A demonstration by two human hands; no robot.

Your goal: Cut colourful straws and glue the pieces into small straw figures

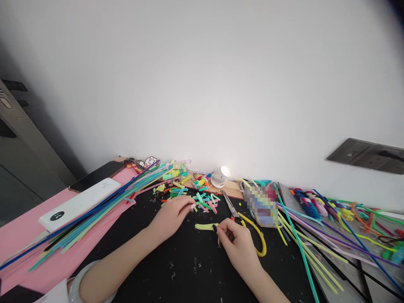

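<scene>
Wall [202, 84], plain white, rose across the far side of our scene. Below it we had a black mat [151, 269], with a pink sheet [19, 223] to its left. Long fuzzy stems [104, 210] slanted over the sheet, beside a white power bank [82, 202].

Our left hand [176, 212] hung over the mat, fingertips drawn together; we could not tell whether they gripped anything. Our right hand [235, 240] was closed in a pinch, thumb and forefinger on the right end of a folded pale yellow strip [204, 227], which lay near the middle of the mat. Scissors [229, 204] rested just beyond that hand, blades pointing far. A paper cup [217, 180] leaned near the wall. Short cut pieces [213, 206] littered the mat near our left fingertips.

A slackened pinch, we judged, could have let the fold spring apart. A careless sweep of our left hand might have scattered the pieces; our right knuckles, pushed farther, could have struck the scissors.
</scene>
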